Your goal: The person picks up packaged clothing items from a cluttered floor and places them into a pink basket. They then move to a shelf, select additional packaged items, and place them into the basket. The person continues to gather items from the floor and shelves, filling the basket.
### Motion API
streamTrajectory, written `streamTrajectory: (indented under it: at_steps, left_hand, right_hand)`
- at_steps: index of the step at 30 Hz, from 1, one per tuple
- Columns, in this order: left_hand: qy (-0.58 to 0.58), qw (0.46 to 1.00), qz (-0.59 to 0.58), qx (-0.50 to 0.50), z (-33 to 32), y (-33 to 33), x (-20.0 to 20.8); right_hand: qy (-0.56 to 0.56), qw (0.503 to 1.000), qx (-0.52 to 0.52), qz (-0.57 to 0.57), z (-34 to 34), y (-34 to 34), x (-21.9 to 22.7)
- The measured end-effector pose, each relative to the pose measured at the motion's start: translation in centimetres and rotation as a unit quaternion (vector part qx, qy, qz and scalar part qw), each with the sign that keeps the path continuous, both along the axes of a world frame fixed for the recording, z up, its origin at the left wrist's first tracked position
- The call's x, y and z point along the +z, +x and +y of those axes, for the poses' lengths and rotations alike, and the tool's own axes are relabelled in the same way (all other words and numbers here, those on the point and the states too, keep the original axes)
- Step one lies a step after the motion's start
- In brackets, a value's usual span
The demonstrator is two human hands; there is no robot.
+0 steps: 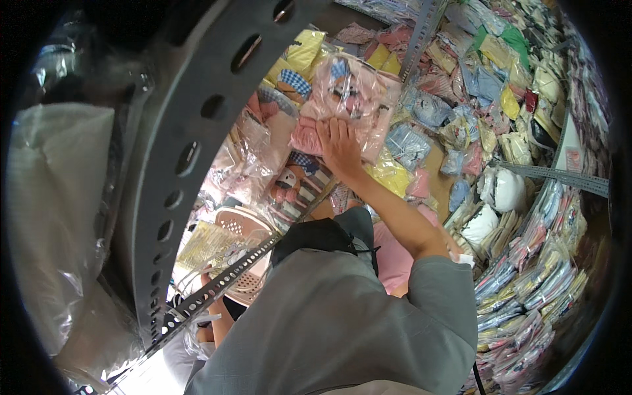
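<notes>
My right hand (340, 146) lies on a clear-wrapped pink garment (368, 99) with a cartoon print. Its fingers stretch over the packet's near edge, beside a folded pink bundle (306, 136); the thumb is hidden. At lower left, my left hand (206, 282) shows only in part behind a perforated metal rail (227, 280). It is next to a pale pink plastic basket (247, 220) and a clear packet with yellowish contents (210, 247). Its fingers are mostly hidden, so I cannot tell what it grips.
A thick perforated metal upright (164, 145) crosses the left side, beside a large plastic-wrapped item (59, 217). Heaped bagged clothes (484, 85) spread at far right, with stacked packets (533, 276) below. Another metal bar (559, 176) juts in there. Pink fabric (395, 253) shows beneath my right arm.
</notes>
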State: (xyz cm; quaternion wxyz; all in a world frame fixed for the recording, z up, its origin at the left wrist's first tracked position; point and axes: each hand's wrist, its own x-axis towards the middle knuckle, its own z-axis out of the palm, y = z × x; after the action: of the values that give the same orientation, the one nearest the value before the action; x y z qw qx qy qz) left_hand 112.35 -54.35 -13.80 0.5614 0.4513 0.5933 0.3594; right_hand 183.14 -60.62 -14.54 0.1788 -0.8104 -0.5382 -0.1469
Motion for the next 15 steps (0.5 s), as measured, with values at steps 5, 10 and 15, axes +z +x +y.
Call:
streamTrajectory:
  at_steps: [5,10,15]
  left_hand:
    - [-0.226,0.958,-0.164,0.068,0.7,3.2,1.2]
    - [-0.047,0.998,-0.047,-0.001,0.3,0.0,-0.9]
    - [-0.177,0.975,-0.111,0.071,2.0,-3.6,-1.2]
  right_hand:
    - [-0.015,0.971,0.041,0.233,-1.6,3.2,7.7]
    - [0.102,0.985,-0.029,0.137,-1.2,7.0,5.1]
    - [0.070,0.986,-0.037,0.147,-1.3,6.0,1.9]
